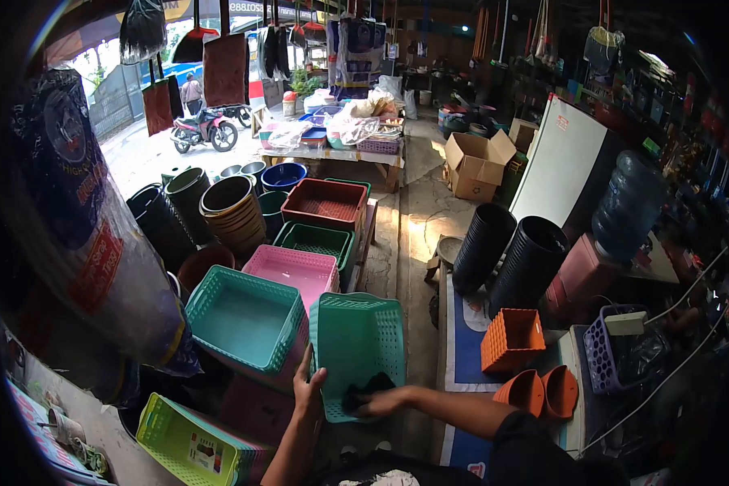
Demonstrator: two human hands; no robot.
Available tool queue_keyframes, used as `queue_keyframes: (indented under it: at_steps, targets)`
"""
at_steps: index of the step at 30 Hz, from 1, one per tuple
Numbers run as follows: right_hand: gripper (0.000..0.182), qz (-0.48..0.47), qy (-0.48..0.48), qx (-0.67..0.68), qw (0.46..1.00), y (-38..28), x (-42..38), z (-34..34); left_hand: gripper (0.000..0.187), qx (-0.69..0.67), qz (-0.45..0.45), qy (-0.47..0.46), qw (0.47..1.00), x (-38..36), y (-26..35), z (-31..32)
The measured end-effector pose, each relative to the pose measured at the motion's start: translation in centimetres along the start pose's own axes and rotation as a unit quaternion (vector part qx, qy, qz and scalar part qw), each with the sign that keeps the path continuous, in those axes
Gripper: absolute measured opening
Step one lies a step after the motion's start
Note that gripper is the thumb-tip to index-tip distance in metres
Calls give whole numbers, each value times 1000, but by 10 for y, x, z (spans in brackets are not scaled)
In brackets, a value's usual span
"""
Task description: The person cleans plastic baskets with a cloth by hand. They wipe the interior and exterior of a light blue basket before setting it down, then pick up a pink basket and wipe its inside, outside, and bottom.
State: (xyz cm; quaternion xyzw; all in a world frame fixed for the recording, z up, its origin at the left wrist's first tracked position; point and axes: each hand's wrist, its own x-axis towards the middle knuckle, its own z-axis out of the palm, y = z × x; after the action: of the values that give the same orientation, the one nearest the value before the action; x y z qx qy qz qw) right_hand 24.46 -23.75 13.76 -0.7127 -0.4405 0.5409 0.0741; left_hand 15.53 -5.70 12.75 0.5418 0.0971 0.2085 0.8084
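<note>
A green plastic basket (340, 340) with perforated sides is tilted up in front of me, its inside facing me. My left hand (308, 384) grips its left edge, the thumb lying over the rim. Inside the basket, near its lower end, my right hand (381, 402) presses a dark cloth (364, 392) against the plastic. Its fingers are partly hidden by the cloth. Just left of it stands a stack topped by a teal basket (243, 316), with a pink basket (296, 271) behind.
A lime-green basket stack (194, 441) stands at lower left. Beyond are a brown basket (324, 202) and several buckets (231, 202). To the right are black pot stacks (526, 259), orange pots (512, 340) and a water jug (630, 202). An open cardboard box (474, 174) sits farther along the aisle.
</note>
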Motion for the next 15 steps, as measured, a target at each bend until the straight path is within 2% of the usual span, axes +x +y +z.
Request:
queue_keyframes:
  at_steps: [1,2,3,5,6,7,8,9,10,11,12,13,15]
  targets:
    - [66,-29,15,151,988,-24,-28,-3,95,-31,-4,-5,999,2,0,0]
    - [66,-57,30,297,953,-35,-44,-4,95,-33,-5,-4,999,1,-1,0]
    - [66,-56,29,297,953,-27,-43,-1,87,-69,-41,-23,996,1,0,-2]
    - [65,-70,79,441,892,-4,-39,6,74,-138,-109,-61,983,4,3,-6]
    - [57,-63,102,546,829,-58,-111,-19,67,-158,-151,-45,975,3,-1,-6]
    - [48,-49,147,617,772,-61,-129,-25,65,-171,-153,-29,973,6,-11,-10]
    - [41,-124,203,677,696,-37,-125,-22,65,-177,-145,-28,973,6,-11,-9]
    - [44,-107,207,742,628,-23,-137,-28,65,-184,-137,-28,973,7,-10,-8]
    - [45,-88,368,681,627,-36,-164,-29,66,-212,-177,-51,960,5,-8,-11]
    - [47,-214,355,747,520,33,-136,-20,66,-213,-171,-52,961,6,-3,-8]
    - [48,-301,329,747,494,-17,-177,-33,66,-220,-171,-60,959,4,2,-3]
    - [47,-375,359,730,445,-30,-188,-30,66,-227,-172,-68,956,3,4,1]
    - [47,-323,500,668,446,-2,-162,-22,67,-247,-173,-69,951,6,-9,0]
